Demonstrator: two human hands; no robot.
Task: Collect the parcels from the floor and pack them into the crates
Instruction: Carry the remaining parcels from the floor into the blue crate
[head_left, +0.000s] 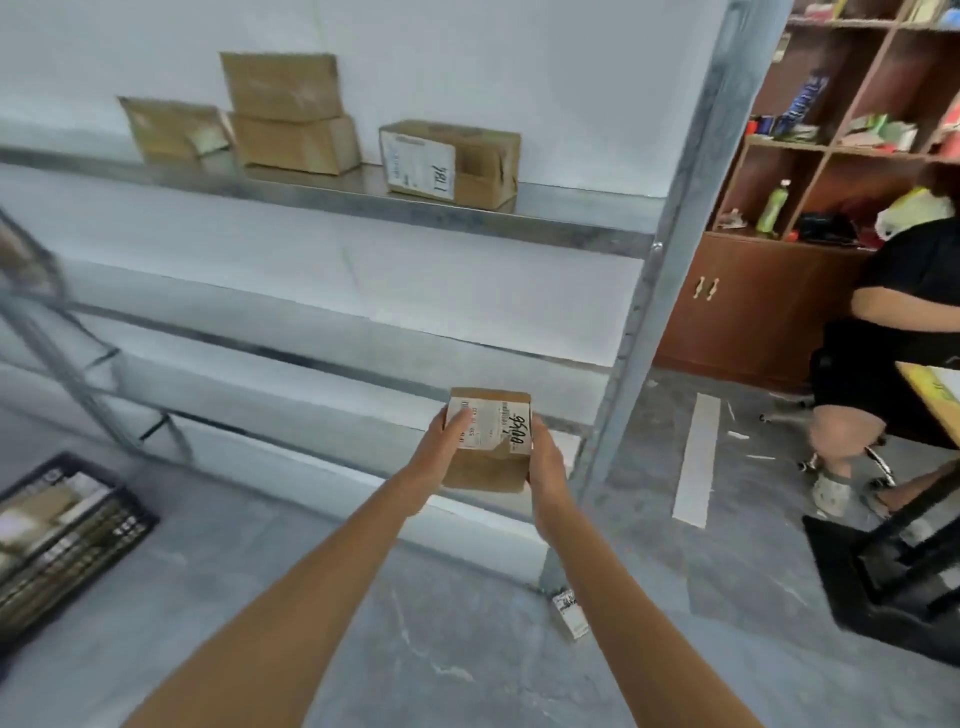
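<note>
The parcel (488, 441) at centre is matt brown cardboard with a white paper label, its lower corner torn. At 11 o'clock four boxes (451, 162) of the same dull, creased cardboard sit on a shelf (332, 200) of grey galvanised metal with a faint sheen; its upright post (670, 249) shows the same mottled finish. The floor (467, 649) is smooth grey, marbled, slightly glossy. At 9 o'clock a crate (67, 525) looks like black plastic lattice. At 2 o'clock the cabinet (769, 296) is reddish-brown wood, semi-gloss, holding a shiny green plastic bottle (772, 207).
</note>
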